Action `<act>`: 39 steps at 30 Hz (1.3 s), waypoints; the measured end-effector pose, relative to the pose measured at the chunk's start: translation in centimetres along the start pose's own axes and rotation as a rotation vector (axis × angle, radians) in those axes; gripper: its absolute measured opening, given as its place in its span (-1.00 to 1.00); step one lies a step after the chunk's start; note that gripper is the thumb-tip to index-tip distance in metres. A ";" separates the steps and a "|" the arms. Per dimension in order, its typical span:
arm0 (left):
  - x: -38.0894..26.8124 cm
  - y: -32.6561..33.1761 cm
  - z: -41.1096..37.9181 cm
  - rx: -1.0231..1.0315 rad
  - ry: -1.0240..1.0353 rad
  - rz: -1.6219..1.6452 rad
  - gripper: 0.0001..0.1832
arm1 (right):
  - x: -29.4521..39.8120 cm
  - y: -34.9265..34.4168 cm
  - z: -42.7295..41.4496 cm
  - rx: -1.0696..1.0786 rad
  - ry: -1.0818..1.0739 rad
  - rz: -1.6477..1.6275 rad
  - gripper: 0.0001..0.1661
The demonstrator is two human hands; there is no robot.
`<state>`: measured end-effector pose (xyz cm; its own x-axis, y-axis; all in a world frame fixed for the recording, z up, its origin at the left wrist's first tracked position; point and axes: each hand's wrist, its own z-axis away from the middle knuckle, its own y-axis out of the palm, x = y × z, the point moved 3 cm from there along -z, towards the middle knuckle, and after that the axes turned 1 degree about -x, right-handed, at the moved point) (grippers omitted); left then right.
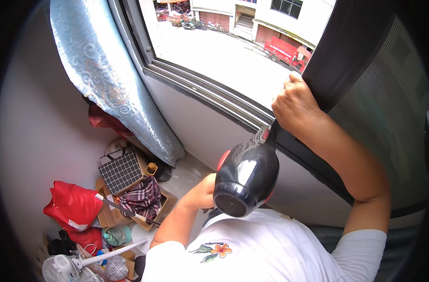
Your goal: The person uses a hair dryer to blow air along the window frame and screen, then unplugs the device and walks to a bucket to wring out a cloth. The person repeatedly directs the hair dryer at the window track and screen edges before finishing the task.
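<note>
A glossy black hair dryer (248, 172) with red parts is in front of my chest, its round mesh-covered end towards me and its other end towards the window sill. My left hand (205, 192) holds it from the left, its fingers hidden behind the body. My right hand (294, 100) is up by the edge of the dark window sash (341, 70), with its fingers curled. A black part leads from the dryer up to below this hand; whether the hand grips that part or the sash cannot be told.
The sliding window's metal track (207, 91) runs before me, with a street outside. A light blue curtain (105, 84) hangs at left. Below it are a cardboard box (168, 204) with plaid cloth, a red bag (73, 204), a plastic bottle (117, 236) and a white fan (63, 268).
</note>
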<state>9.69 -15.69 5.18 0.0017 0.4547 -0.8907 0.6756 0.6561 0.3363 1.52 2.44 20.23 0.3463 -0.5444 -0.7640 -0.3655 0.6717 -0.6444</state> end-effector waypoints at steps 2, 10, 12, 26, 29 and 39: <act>-1.6 0.4 -1.0 -0.100 0.072 -0.014 -0.43 | 0.0 -0.5 0.2 -0.111 0.015 -0.058 -0.81; -3.5 -1.3 -2.6 -0.038 -0.207 0.070 -0.87 | -0.5 -1.3 2.0 -0.797 0.038 -0.287 -0.90; -3.7 -1.5 -3.5 -0.007 -0.219 -0.075 -0.94 | -0.4 -1.8 3.0 -0.891 0.086 -0.424 -0.82; -3.1 -1.9 -6.8 -0.328 -0.204 -0.605 -0.71 | 0.8 1.3 7.6 -1.061 0.222 -0.572 -0.86; -2.8 -2.1 -7.1 -0.362 -0.192 -0.640 -0.72 | 0.9 1.5 7.5 -1.077 0.236 -0.573 -0.86; -2.7 -2.8 -7.5 -0.501 -0.183 -0.673 -0.76 | 0.8 1.7 7.5 -1.087 0.231 -0.594 -0.89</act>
<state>2.25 -14.22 8.94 -0.1345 -0.2032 -0.9699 0.1697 0.9596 -0.2246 7.64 6.96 18.76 0.5821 -0.7690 -0.2644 -0.7645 -0.4066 -0.5003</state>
